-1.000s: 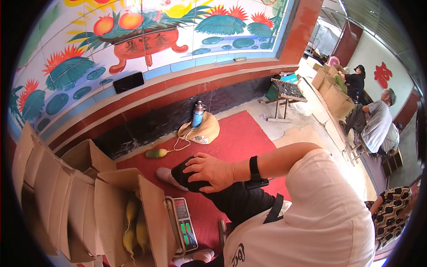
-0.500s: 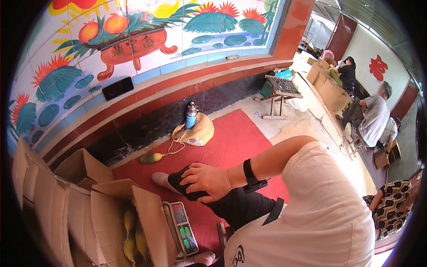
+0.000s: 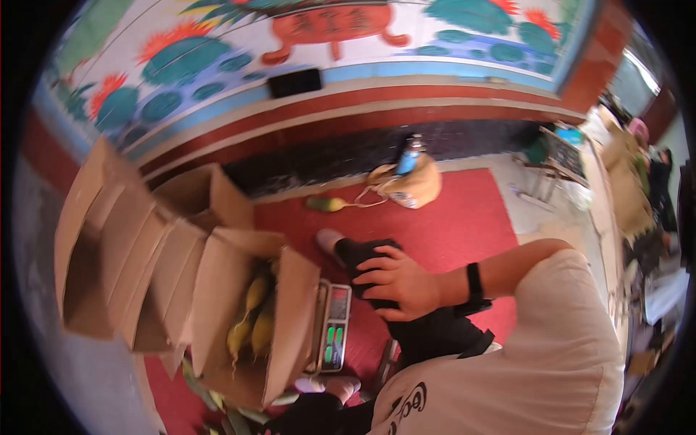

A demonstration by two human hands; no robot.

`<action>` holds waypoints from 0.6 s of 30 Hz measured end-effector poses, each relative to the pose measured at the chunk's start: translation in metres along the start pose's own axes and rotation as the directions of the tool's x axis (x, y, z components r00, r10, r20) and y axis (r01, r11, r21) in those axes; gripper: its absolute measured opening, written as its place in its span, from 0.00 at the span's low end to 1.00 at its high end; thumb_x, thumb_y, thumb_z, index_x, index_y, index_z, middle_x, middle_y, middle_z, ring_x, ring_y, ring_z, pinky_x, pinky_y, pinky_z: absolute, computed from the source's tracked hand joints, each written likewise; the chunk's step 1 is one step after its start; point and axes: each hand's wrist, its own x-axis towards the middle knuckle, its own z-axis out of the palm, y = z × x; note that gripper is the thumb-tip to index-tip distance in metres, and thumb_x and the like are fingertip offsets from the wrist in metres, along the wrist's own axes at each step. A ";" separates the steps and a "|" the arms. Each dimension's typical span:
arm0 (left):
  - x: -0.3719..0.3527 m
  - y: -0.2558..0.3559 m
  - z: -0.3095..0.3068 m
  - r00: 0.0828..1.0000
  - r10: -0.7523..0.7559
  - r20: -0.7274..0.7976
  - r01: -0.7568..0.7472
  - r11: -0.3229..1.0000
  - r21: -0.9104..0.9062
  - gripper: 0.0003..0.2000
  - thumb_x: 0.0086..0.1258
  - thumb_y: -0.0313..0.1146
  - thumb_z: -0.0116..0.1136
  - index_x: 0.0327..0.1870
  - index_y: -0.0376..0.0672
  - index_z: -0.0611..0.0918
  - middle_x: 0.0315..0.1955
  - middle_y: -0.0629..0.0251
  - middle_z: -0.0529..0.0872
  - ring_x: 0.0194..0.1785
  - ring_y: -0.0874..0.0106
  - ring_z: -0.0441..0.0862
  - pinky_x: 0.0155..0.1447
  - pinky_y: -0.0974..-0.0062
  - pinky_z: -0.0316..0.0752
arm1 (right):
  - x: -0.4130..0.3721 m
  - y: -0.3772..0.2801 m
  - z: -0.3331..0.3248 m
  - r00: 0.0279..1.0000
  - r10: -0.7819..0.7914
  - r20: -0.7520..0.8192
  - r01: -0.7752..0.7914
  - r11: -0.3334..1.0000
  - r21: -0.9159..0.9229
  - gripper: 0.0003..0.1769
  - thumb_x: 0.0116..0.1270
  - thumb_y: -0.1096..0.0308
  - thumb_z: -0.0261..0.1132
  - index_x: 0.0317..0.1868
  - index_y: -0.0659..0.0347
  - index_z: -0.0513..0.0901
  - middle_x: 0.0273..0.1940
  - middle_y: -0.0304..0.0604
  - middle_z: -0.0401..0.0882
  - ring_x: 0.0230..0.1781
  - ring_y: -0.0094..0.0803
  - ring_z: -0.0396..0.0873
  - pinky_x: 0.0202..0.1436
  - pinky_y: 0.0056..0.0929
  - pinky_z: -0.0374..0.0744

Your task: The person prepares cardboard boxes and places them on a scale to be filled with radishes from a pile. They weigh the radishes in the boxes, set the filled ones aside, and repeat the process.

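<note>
My right hand lies palm down on my black-trousered knee, fingers spread, with nothing in it. A black band circles that wrist. My left hand is out of view. Nearest on the left is a digital scale with lit green displays, on the red mat. Beside it stands an open cardboard box holding several yellow-green, radish-like vegetables with thin tails. Another green-and-yellow vegetable lies on the mat by a pale cord.
A tan bag with a blue bottle sits near the painted wall. More open cartons stand at left; green vegetables lie below them. A small stand is at back right. Blurred people and boxes line the far right.
My view has swung left and down, so the scene shifts right and more cartons and floor show at left. My right hand stays on my knee.
</note>
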 end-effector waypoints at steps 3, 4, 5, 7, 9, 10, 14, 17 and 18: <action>-0.012 0.000 -0.006 0.999 -0.036 -0.038 0.036 0.999 -0.005 0.18 0.74 0.42 0.42 0.40 0.38 0.83 0.47 0.55 0.82 0.54 0.53 0.76 0.59 0.53 0.68 | 0.006 0.001 0.001 0.999 -0.021 0.043 0.020 1.000 0.018 0.15 0.50 0.61 0.67 0.38 0.56 0.82 0.52 0.42 0.76 0.60 0.41 0.68 0.66 0.54 0.56; -0.007 0.009 -0.011 0.998 -0.043 -0.040 0.045 0.998 0.040 0.18 0.74 0.42 0.42 0.40 0.38 0.83 0.47 0.55 0.82 0.54 0.53 0.76 0.59 0.53 0.68 | 0.008 0.001 0.000 0.998 -0.024 0.057 0.022 0.999 0.025 0.15 0.50 0.61 0.67 0.38 0.56 0.82 0.52 0.40 0.76 0.60 0.40 0.68 0.67 0.55 0.55; -0.001 0.017 -0.015 0.998 -0.048 -0.038 0.051 0.995 0.082 0.19 0.74 0.42 0.42 0.39 0.38 0.83 0.47 0.54 0.82 0.54 0.53 0.76 0.59 0.53 0.68 | 0.010 0.001 0.000 0.996 -0.057 0.070 0.054 0.997 0.049 0.15 0.50 0.61 0.67 0.38 0.56 0.82 0.52 0.40 0.76 0.60 0.40 0.68 0.67 0.55 0.55; 0.001 0.027 -0.018 0.995 -0.086 -0.043 0.091 0.987 0.132 0.19 0.74 0.42 0.42 0.39 0.37 0.83 0.47 0.54 0.82 0.54 0.53 0.76 0.59 0.53 0.68 | 0.012 0.004 -0.001 0.993 -0.050 0.105 0.047 0.999 0.028 0.14 0.50 0.61 0.67 0.38 0.55 0.82 0.52 0.39 0.76 0.61 0.40 0.68 0.67 0.55 0.54; -0.001 0.031 -0.021 0.995 -0.096 -0.021 0.098 0.987 0.125 0.19 0.74 0.41 0.42 0.37 0.37 0.83 0.47 0.54 0.82 0.54 0.53 0.76 0.59 0.52 0.68 | 0.013 0.007 -0.001 0.990 -0.078 0.121 0.071 0.996 0.055 0.14 0.49 0.61 0.68 0.37 0.54 0.82 0.51 0.38 0.77 0.61 0.39 0.68 0.66 0.56 0.54; -0.002 0.034 -0.022 0.992 -0.127 -0.019 0.128 0.984 0.121 0.18 0.74 0.42 0.42 0.38 0.38 0.83 0.47 0.53 0.82 0.54 0.53 0.76 0.60 0.54 0.68 | 0.014 0.008 -0.002 0.989 -0.081 0.126 0.076 0.996 0.038 0.14 0.49 0.61 0.68 0.37 0.54 0.82 0.51 0.38 0.77 0.61 0.39 0.68 0.67 0.56 0.54; -0.012 0.035 -0.022 0.980 -0.199 0.005 0.197 0.973 0.118 0.17 0.73 0.44 0.43 0.41 0.42 0.83 0.50 0.53 0.81 0.57 0.53 0.74 0.63 0.55 0.65 | 0.018 0.006 -0.001 0.987 -0.092 0.129 0.090 0.996 0.022 0.14 0.48 0.62 0.69 0.37 0.53 0.82 0.50 0.37 0.77 0.60 0.38 0.68 0.66 0.57 0.54; -0.011 0.035 -0.018 0.982 -0.186 -0.024 0.188 0.970 0.155 0.11 0.59 0.36 0.51 0.34 0.39 0.80 0.43 0.58 0.81 0.52 0.53 0.75 0.58 0.55 0.64 | 0.021 0.003 0.004 0.988 -0.096 0.122 0.095 0.995 0.013 0.13 0.48 0.63 0.69 0.36 0.53 0.82 0.50 0.37 0.77 0.60 0.38 0.69 0.66 0.57 0.54; -0.015 0.023 -0.014 0.986 -0.169 -0.018 0.169 0.974 0.148 0.10 0.57 0.35 0.51 0.34 0.40 0.80 0.43 0.58 0.81 0.53 0.53 0.75 0.58 0.55 0.64 | 0.023 0.002 0.005 0.986 -0.105 0.130 0.103 0.994 0.024 0.13 0.48 0.63 0.69 0.36 0.53 0.82 0.50 0.37 0.77 0.60 0.38 0.69 0.66 0.57 0.54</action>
